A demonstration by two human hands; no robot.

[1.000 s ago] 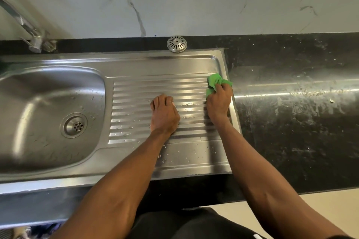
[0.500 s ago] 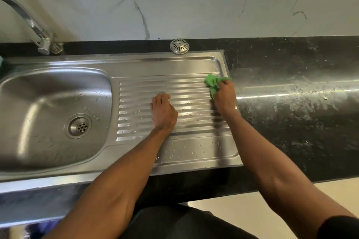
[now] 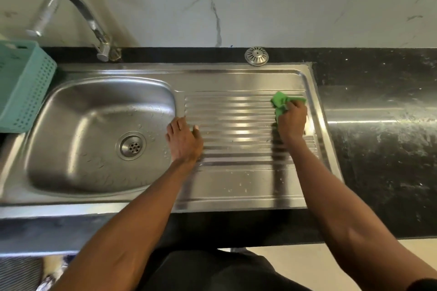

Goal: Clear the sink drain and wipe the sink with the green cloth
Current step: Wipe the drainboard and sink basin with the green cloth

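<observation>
Right hand (image 3: 292, 120) fingers clamp the green cloth (image 3: 280, 101), apparently unmoved at drainboard (image 3: 236, 177) centre-right; left hand (image 3: 183, 140), fingers flat, has slid basinward.

No text, label, brand, number or sign can be read anywhere in the head view.
</observation>
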